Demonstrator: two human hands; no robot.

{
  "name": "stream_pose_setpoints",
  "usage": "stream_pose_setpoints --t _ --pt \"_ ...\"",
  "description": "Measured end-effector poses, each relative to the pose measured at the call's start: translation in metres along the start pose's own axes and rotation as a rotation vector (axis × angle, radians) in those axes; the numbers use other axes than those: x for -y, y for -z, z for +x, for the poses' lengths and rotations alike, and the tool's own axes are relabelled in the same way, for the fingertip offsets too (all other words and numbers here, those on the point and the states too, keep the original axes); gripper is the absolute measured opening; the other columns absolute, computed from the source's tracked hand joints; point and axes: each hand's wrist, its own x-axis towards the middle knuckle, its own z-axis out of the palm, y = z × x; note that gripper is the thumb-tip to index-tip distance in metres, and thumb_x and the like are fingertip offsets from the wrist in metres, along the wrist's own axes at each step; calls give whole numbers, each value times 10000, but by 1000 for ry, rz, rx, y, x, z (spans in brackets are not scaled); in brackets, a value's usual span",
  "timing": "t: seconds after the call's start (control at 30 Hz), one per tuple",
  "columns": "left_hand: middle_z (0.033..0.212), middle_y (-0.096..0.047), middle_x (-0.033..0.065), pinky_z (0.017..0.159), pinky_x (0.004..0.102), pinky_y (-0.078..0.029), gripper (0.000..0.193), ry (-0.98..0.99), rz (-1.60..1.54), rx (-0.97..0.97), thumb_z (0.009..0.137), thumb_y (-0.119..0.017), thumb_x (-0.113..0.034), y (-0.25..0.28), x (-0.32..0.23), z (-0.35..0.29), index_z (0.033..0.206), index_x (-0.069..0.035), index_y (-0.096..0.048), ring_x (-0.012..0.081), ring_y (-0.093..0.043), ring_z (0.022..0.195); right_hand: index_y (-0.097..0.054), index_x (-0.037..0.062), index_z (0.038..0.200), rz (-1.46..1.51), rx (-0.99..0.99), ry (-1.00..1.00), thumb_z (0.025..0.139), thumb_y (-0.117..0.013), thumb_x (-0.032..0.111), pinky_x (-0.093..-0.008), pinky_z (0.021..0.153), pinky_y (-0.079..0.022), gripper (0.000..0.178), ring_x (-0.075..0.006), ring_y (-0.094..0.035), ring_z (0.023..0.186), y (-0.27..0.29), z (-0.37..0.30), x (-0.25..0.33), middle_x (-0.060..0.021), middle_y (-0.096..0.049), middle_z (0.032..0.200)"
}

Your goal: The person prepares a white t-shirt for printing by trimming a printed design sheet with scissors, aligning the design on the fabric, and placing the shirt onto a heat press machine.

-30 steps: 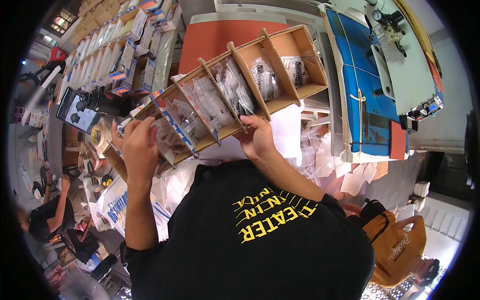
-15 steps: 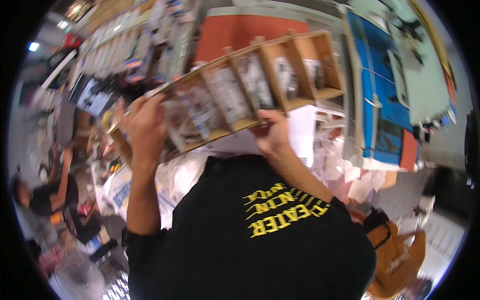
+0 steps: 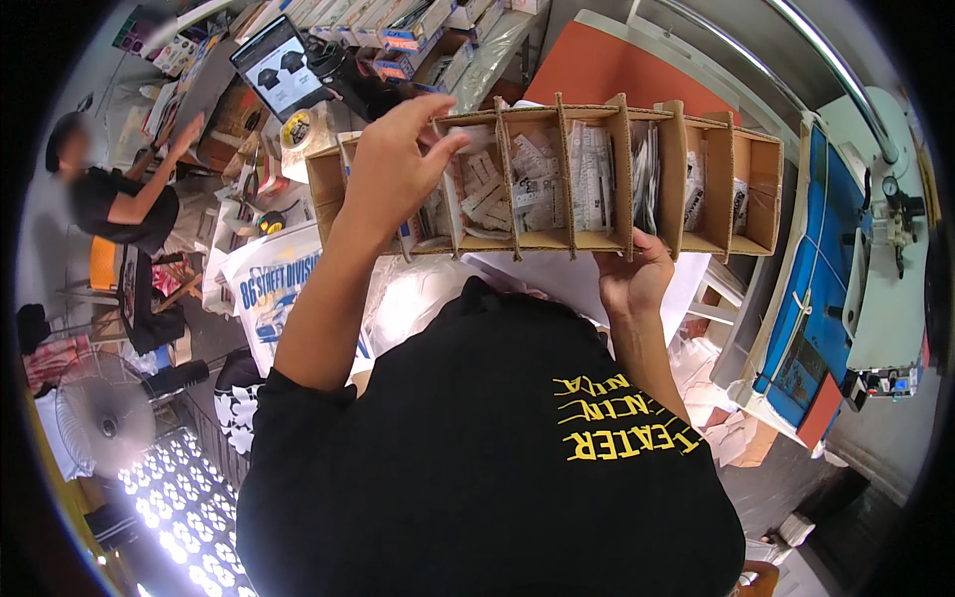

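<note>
A long cardboard box (image 3: 758, 189), split by upright dividers into several compartments, is in front of my chest. Small white printed labels or slips (image 3: 592, 164) fill many of its compartments; some stand in a stack, others lie loose. My right hand (image 3: 637, 279) grips the box's near lower edge right of its middle, thumb against the front and the other fingers underneath. Over the left part of the box is my left hand (image 3: 398, 164), its thumb and fingers apart. It covers some of the left compartments, and nothing shows between its fingers.
A lit tablet (image 3: 279, 70) stands beyond the box to the left, near tape rolls (image 3: 295, 129). Boxes fill a shelf (image 3: 398, 30) behind. A blue-topped press (image 3: 811, 269) is at the right. Another person (image 3: 134, 199) works at the far left, near a fan (image 3: 104, 413).
The box has swung from a slant to nearly level and sits farther right in view. My left hand has let go of its left part and opened above it; my right hand keeps its hold.
</note>
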Motion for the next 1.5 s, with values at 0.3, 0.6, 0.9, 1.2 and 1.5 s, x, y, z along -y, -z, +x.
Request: stream_pose_setpoints --t 0.3,0.6,0.9,1.2,1.5 --pt "961 -724 76 824 267 -514 200 66 138 -367 918 -670 -142 71 41 -9 1073 -22 -710 115 -661 869 -656 -17 951 -7 -51 37 812 -565 136 -484 882 -524 226 -309 -652 935 0 0 -1 -145 -678 990" --pt "904 -698 49 793 253 -491 160 229 99 -470 927 -655 -123 103 58 -52 1020 2 -691 99 -623 838 -659 24 1055 -9 -55 37 831 -554 174 -465 898 -538 290 -282 -652 1000 -7 5 6 -105 -687 1072" --pt "821 -624 72 745 296 -464 138 250 15 -713 925 -636 -116 89 92 -71 920 17 -602 155 -554 754 -663 26 1042 -44 -58 118 836 -560 191 -451 853 -549 284 -270 -654 986 -17 15 8 -100 -689 1046" --pt "851 -638 90 733 325 -499 127 638 -301 -342 896 -658 -128 2 143 -128 920 -14 -607 195 -622 791 -655 59 1056 32 -108 225 891 -569 266 -549 858 -566 278 -304 -625 1024 -92 33 9 -119 -658 1083" --pt "1530 -294 211 1158 628 -92 709 572 490 0 834 -655 -353 -40 239 -197 1444 -88 -411 422 -189 1447 -558 -22 1170 0 267 121 923 -567 189 -573 933 -533 325 -335 -569 1100 -290 158 -58 -163 -557 1204"
